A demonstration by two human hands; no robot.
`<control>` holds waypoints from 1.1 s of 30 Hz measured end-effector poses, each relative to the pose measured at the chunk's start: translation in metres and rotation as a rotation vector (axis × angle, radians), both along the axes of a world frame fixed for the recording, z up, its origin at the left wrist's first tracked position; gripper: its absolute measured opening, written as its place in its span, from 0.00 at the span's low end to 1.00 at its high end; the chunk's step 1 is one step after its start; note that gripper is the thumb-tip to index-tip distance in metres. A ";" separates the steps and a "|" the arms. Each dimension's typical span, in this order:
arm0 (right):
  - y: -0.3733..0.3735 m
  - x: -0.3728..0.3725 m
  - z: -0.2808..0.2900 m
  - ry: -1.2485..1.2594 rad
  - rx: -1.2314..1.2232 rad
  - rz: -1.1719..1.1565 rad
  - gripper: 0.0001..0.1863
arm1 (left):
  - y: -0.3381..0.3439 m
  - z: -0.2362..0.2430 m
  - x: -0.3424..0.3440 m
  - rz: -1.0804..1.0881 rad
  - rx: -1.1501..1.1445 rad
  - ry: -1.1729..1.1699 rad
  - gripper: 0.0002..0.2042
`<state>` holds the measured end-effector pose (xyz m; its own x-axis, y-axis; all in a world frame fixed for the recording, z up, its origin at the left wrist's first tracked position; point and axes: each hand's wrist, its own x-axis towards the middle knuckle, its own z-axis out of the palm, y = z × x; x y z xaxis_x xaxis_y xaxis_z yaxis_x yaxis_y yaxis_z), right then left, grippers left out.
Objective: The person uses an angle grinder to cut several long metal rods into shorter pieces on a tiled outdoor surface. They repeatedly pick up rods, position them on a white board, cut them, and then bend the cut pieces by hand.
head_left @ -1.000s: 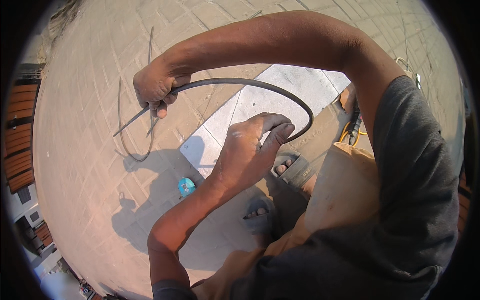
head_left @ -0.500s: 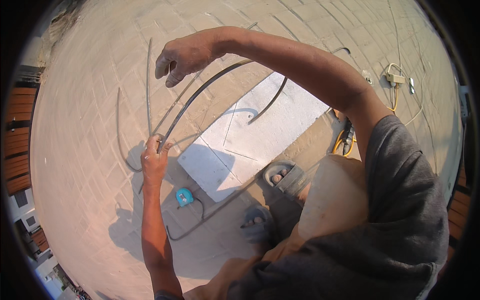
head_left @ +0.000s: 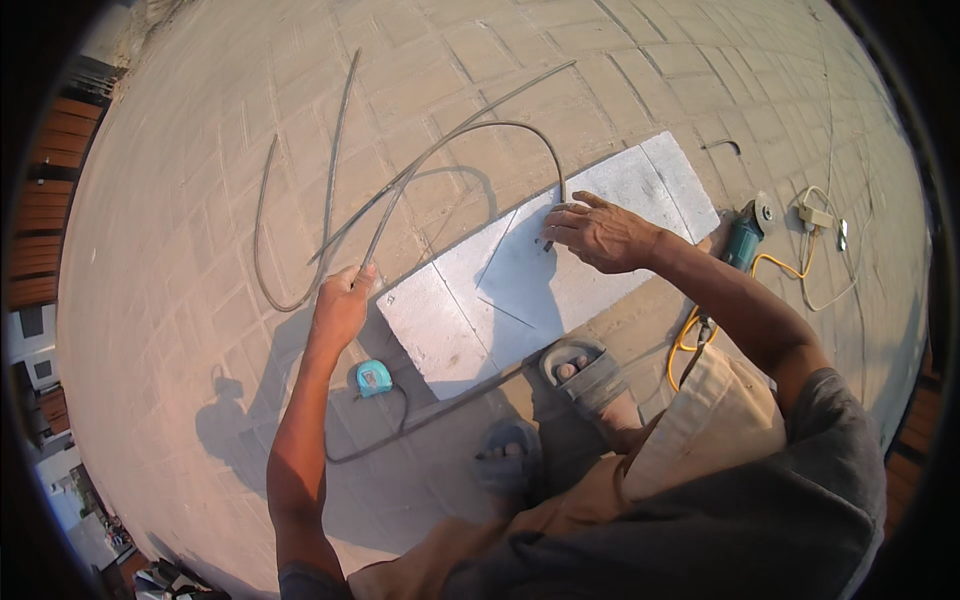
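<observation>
My left hand [head_left: 341, 305] is closed round one end of a thin grey metal rod [head_left: 500, 124], bent into a wide hook. The rod arches up and over to the right, and its other end comes down above a white rectangular slab [head_left: 640, 195]. My right hand [head_left: 605, 237] has its fingers curled on that far end, whose dark tip shows below them. Lines are marked across the slab. Close to my left forearm lies a turquoise tape measure [head_left: 374, 378].
More bent rods [head_left: 264, 220] lie on the paving at the left. A green angle grinder [head_left: 742, 240] with a yellow cord sits beyond my right forearm, near a socket block [head_left: 815, 216]. My sandalled feet [head_left: 580, 372] stand at the slab's near edge, beside another rod [head_left: 440, 412].
My right hand has come down from above the rod at the upper left to its far end over the slab. My left hand keeps hold, slightly further right. The grinder has come into view.
</observation>
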<state>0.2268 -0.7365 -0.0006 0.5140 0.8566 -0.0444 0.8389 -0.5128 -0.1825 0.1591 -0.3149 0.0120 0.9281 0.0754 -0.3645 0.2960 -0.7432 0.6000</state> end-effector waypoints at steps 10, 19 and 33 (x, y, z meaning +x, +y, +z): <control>0.014 0.043 0.021 0.102 0.263 0.127 0.08 | -0.003 0.013 -0.029 -0.217 0.296 0.088 0.20; -0.016 0.068 0.081 0.135 0.679 -0.435 0.13 | -0.027 0.151 -0.043 -0.565 1.049 -0.617 0.12; -0.059 0.062 0.022 0.340 0.507 -0.847 0.16 | -0.037 0.064 0.052 -0.806 0.880 -0.835 0.10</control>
